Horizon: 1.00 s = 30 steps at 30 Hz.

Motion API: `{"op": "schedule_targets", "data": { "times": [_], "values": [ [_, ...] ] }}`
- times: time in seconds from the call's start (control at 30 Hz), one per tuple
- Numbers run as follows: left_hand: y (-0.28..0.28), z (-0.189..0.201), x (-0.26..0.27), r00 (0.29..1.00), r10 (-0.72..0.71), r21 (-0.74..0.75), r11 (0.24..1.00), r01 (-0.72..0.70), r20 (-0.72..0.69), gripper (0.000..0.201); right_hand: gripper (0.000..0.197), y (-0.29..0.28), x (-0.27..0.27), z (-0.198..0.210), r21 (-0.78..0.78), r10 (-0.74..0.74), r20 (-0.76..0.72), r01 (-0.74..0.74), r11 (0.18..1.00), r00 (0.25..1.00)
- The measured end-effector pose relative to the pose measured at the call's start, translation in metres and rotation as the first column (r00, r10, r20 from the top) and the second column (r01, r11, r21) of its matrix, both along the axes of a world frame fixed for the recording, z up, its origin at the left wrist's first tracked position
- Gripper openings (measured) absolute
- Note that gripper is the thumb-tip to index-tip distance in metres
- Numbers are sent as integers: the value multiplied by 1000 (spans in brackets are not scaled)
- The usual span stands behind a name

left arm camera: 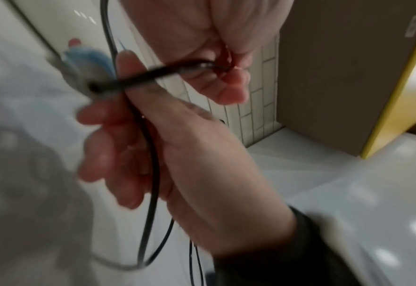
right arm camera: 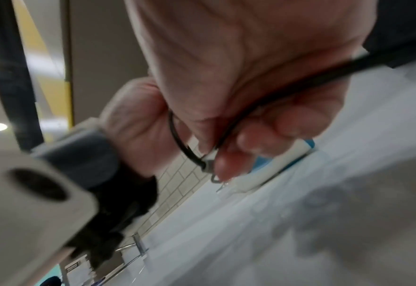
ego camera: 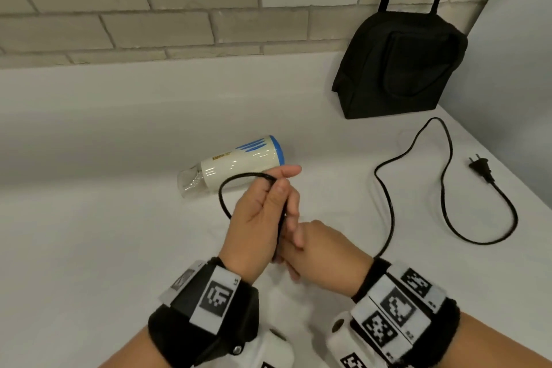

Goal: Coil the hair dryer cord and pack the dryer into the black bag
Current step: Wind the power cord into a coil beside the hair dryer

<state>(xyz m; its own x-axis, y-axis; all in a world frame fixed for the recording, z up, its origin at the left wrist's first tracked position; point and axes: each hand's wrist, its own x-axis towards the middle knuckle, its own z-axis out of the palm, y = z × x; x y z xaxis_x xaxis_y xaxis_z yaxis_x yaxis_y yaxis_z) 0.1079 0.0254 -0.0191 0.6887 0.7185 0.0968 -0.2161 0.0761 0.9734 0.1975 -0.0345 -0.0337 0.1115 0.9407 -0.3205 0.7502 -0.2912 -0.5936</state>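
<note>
The white hair dryer [ego camera: 239, 163] with a blue end lies on its side on the white counter. Its black cord [ego camera: 388, 206] trails right across the counter in loose bends to the plug [ego camera: 481, 167]. My left hand [ego camera: 283, 182] is raised just in front of the dryer and pinches a loop of the cord [left arm camera: 150, 174] between thumb and fingers. My right hand [ego camera: 298, 248] sits just below and right of it, fingers curled round the cord [right arm camera: 263, 102]. The black bag [ego camera: 400, 69] stands upright at the back right, handle up.
A tiled wall [ego camera: 149, 3] runs along the back of the counter [ego camera: 89, 218]. The counter's right edge [ego camera: 507, 164] passes close by the plug. The wrist views are blurred.
</note>
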Motion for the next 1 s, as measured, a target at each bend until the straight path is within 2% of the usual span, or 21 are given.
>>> {"op": "schedule_targets", "data": {
  "times": [0.1, 0.2, 0.27, 0.37, 0.43, 0.53, 0.6, 0.73, 0.83, 0.93, 1.0],
  "values": [
    [11, -7, 8, 995, 89, -34, 995, -91, -51, 26, 30, -18, -8, 4, 87, 86, -35, -83, 993, 996],
    [13, -15, 11, 974, 89, -39, 994, -99, -208, 33, 26, -28, -11, 6, 143, 91, -26, -87, 986, 995],
    [8, -22, 12, 952, 5, -34, 999, -17, -305, 35, 22, -31, -9, 8, 174, 90, 1, -89, 981, 996],
    [1, -26, 12, 908, -99, -33, 995, 93, -406, 36, 22, -34, -4, 10, 219, 91, 135, -119, 968, 987],
    [2, -26, 8, 868, -144, -4, 987, 161, -476, 42, 19, -35, 0, 16, 284, 25, 235, -93, 954, 972],
    [-1, -20, 3, 799, -252, 18, 950, 312, -547, 50, 31, -34, 14, 24, 394, -98, 345, -49, 918, 933],
    [-4, -14, 1, 792, -293, -13, 941, 339, -536, 50, 38, -32, 23, 29, 365, -72, 354, -67, 928, 933],
    [-4, -8, -1, 785, -393, -90, 911, 402, -479, 49, 39, -25, 39, 40, 224, 94, 245, -151, 963, 965],
    [-5, -8, -6, 767, -456, -114, 882, 457, -452, 43, 36, -22, 48, 44, 169, 143, 107, -160, 973, 984],
    [-5, -11, -10, 766, -464, -73, 871, 485, -445, 36, 24, -17, 54, 47, 132, 202, 109, -216, 968, 973],
    [-5, -12, -12, 796, -450, -79, 885, 460, -404, 35, 20, -13, 55, 48, 153, 234, 96, -246, 957, 968]
  ]
}}
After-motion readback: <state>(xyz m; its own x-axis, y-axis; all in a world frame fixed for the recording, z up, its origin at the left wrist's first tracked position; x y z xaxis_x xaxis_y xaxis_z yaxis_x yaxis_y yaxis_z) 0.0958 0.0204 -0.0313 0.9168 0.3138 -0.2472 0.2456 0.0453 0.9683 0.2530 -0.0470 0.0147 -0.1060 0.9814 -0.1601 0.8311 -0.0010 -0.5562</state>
